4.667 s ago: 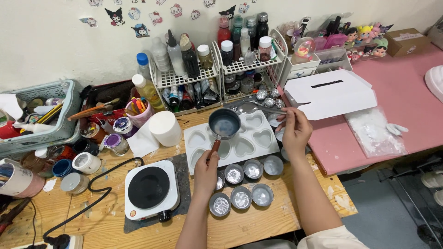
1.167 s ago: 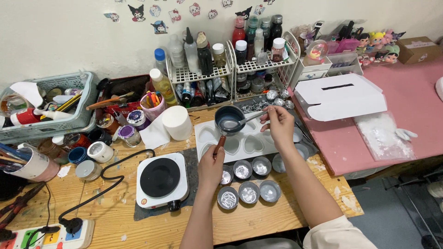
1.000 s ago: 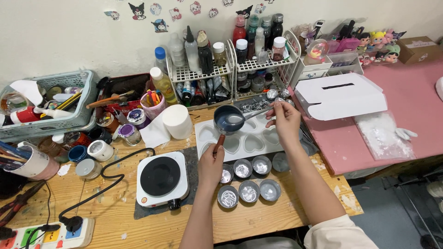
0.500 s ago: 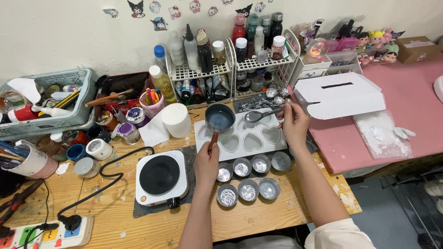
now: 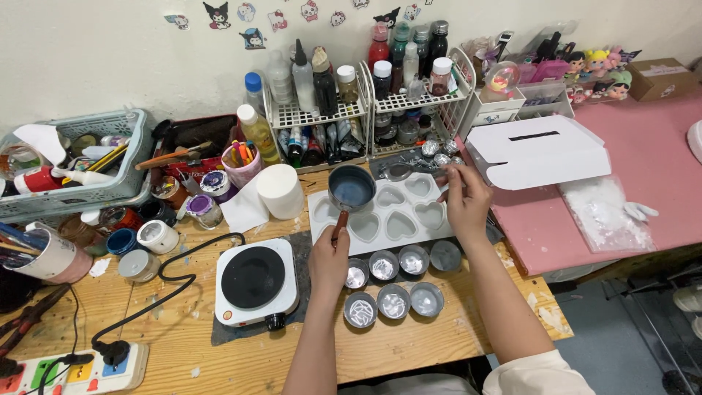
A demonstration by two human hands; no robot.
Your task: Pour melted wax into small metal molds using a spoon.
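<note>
The left hand (image 5: 329,257) was clamped on the wooden handle of the small dark melting pot (image 5: 352,188), held over the far-left corner of the white heart mould (image 5: 380,212). The metal spoon (image 5: 401,172) was pinched in the right hand (image 5: 465,201); half a second earlier beside the pot, it had been drawn off toward the wire racks (image 5: 365,110) at the bench's far edge, out of the pot.

Spoon (image 5: 401,172) withdrawn from small pot (image 5: 352,188), now level above far edge of heart mould (image 5: 439,232); right hand (image 5: 466,199) shifted rightward; pot raised slightly by left hand (image 5: 328,260).
</note>
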